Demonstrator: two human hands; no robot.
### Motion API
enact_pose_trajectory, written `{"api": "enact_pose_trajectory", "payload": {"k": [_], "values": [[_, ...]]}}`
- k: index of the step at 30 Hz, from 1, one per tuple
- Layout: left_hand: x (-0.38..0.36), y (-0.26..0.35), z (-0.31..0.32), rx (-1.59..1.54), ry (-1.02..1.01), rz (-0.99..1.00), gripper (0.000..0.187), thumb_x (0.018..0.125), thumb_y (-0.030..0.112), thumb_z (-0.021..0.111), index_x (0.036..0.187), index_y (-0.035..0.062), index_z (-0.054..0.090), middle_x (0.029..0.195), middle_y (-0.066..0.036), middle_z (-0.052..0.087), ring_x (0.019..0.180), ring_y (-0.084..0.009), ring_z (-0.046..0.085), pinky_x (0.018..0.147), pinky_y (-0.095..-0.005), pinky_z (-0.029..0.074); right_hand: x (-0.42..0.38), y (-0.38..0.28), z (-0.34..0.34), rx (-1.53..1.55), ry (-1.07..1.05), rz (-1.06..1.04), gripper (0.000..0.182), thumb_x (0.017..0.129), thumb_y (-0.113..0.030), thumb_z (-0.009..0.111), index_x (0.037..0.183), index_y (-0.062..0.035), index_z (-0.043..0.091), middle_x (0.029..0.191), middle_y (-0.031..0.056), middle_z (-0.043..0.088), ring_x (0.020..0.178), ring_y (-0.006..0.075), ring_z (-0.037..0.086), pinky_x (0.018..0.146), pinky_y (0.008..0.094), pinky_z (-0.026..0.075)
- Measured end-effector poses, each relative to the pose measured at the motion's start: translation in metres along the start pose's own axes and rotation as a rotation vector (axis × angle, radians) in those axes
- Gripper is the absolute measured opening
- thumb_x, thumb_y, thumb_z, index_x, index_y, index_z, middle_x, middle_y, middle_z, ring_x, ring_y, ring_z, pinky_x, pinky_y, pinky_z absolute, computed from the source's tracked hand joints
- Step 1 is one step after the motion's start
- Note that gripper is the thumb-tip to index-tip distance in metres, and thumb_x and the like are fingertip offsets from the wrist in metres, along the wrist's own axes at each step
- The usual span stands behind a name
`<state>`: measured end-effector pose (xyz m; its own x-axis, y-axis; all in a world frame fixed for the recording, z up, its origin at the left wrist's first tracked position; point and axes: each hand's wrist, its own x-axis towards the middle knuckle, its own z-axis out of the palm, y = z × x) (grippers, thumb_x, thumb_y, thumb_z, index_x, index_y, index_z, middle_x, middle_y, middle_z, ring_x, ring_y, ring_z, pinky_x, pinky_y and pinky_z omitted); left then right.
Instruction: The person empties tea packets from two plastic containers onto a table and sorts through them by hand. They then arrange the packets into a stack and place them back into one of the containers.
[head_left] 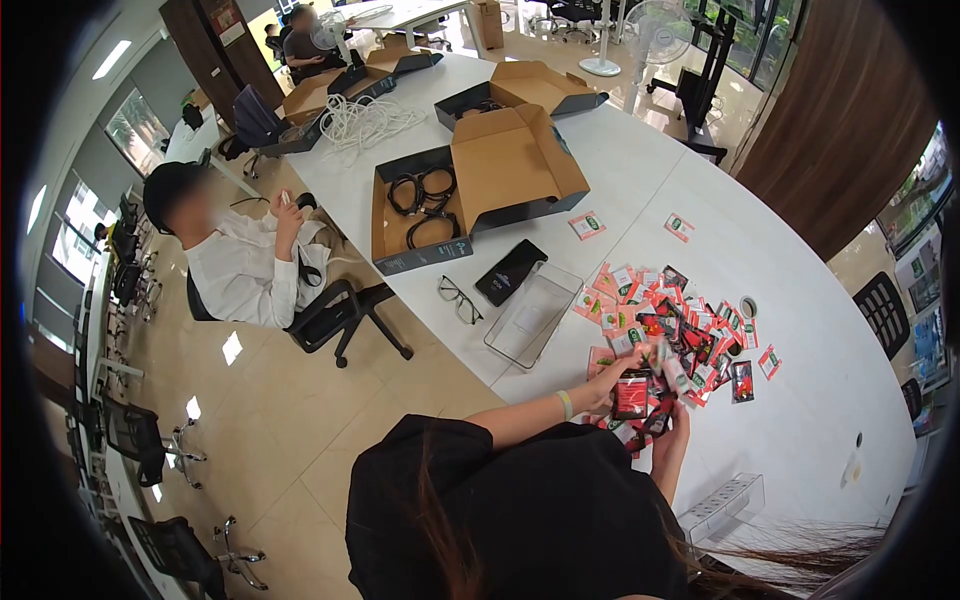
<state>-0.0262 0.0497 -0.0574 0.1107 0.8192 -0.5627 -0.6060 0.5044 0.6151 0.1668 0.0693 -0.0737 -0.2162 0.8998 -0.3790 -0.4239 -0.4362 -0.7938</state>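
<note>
Beyond shirt (pixel 530 510), could spill sachets (pixel 690 345) off the surface's (pixel 805 420) near edge by raking with left hand (pixel 606 386) or right hand (pixel 675 437), finger grip unclear.

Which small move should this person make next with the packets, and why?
Probably spread the packets a little flatter with the left hand and right hand: both are at the heap's near side, where pale and dark packets overlap and partly cover one another.

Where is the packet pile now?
In the head view, the packet pile is right of centre on the white table, just right of the clear tray near the phone, with the left hand and right hand at its near side.
</note>
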Motion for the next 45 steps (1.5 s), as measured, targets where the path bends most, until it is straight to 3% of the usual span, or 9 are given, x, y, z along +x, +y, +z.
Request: {"api": "enact_pose_trajectory", "payload": {"k": [6,8,16,18,20,24,28,34,45], "values": [[-0.01,0.016,0.019,-0.054,-0.301,0.155,0.035,0.09,0.041,0.036,0.101,0.0119,0.052,0.106,-0.003,0.051,0.101,-0.0133,0.049,0.082,-0.0287,0.041,-0.013,-0.029,0.025,0.236,-0.182,-0.276,0.031,0.09,-0.03,0.04,0.1,-0.0047,0.054,0.102,0.0069,0.056,0.1,0.0181,0.051,0.088,0.033,0.038],[-0.011,0.024,0.021,0.226,-0.361,0.474,0.028,0.091,0.032,0.037,0.101,0.0108,0.053,0.107,-0.002,0.05,0.103,-0.0111,0.048,0.086,-0.0268,0.038,-0.017,-0.04,0.032,0.233,-0.175,-0.287,0.035,0.091,-0.034,0.037,0.101,-0.0049,0.054,0.101,0.0068,0.058,0.098,0.018,0.052,0.089,0.0344,0.037],[-0.026,0.012,-0.047,0.595,0.113,0.233,0.051,0.085,0.044,0.047,0.119,0.0063,0.046,0.118,-0.012,0.045,0.109,-0.0177,0.042,0.094,-0.0291,0.031,-0.022,-0.014,-0.062,-1.229,0.278,-0.456,0.038,0.081,-0.028,0.059,0.106,-0.0007,0.053,0.093,0.0116,0.057,0.085,0.0205,0.054,0.077,0.0306,0.043],[-0.046,0.007,-0.056,0.698,0.161,0.175,0.056,0.084,0.046,0.048,0.123,0.0065,0.041,0.122,-0.013,0.043,0.11,-0.0193,0.041,0.094,-0.0288,0.03,-0.036,0.004,-0.091,-1.255,0.303,-0.132,0.042,0.079,-0.032,0.06,0.109,-0.0036,0.052,0.089,0.009,0.056,0.076,0.0162,0.053,0.068,0.0257,0.044],[-0.056,-0.005,-0.061,0.532,0.159,-0.227,0.069,0.08,0.049,0.053,0.131,0.0082,0.029,0.129,-0.015,0.037,0.117,-0.0213,0.035,0.095,-0.0333,0.031,-0.066,-0.004,-0.062,-0.917,0.259,0.038,0.046,0.083,-0.03,0.058,0.118,-0.0053,0.045,0.085,0.0072,0.055,0.069,0.012,0.052,0.059,0.0202,0.041],[-0.039,-0.043,-0.064,0.337,0.004,-0.178,0.079,0.078,0.05,0.056,0.134,0.0099,0.019,0.131,-0.014,0.033,0.122,-0.0193,0.029,0.093,-0.0384,0.035,-0.07,0.023,-0.058,-0.503,0.005,0.297,0.05,0.086,-0.032,0.053,0.125,-0.0053,0.037,0.09,0.009,0.055,0.079,0.0142,0.053,0.068,0.024,0.043],[-0.034,-0.03,-0.04,0.185,-0.174,-0.211,0.066,0.075,0.046,0.062,0.123,0.0098,0.035,0.108,-0.005,0.052,0.1,-0.0129,0.052,0.071,-0.0199,0.045,-0.052,0.046,-0.045,-0.461,-0.159,0.216,0.051,0.087,-0.034,0.051,0.128,-0.0088,0.034,0.101,0.005,0.054,0.089,0.0139,0.051,0.075,0.026,0.043],[-0.006,-0.053,-0.027,0.096,-0.313,-0.029,0.049,0.082,0.038,0.057,0.119,0.0092,0.041,0.104,-0.004,0.055,0.093,-0.0105,0.055,0.075,-0.0218,0.047,-0.059,0.007,0.034,-0.046,-0.044,0.361,0.039,0.084,-0.04,0.053,0.11,-0.0119,0.049,0.088,0.0029,0.056,0.069,0.0132,0.05,0.063,0.0265,0.041],[-0.045,0.015,0.014,-0.186,-0.311,-0.107,0.046,0.088,0.044,0.041,0.125,0.0178,0.041,0.117,-0.002,0.049,0.097,-0.0129,0.048,0.082,-0.0304,0.038,-0.037,-0.025,0.03,0.01,0.008,-0.04,0.045,0.087,-0.039,0.045,0.121,-0.0096,0.041,0.107,0.008,0.053,0.083,0.0191,0.057,0.067,0.0291,0.048]]}}
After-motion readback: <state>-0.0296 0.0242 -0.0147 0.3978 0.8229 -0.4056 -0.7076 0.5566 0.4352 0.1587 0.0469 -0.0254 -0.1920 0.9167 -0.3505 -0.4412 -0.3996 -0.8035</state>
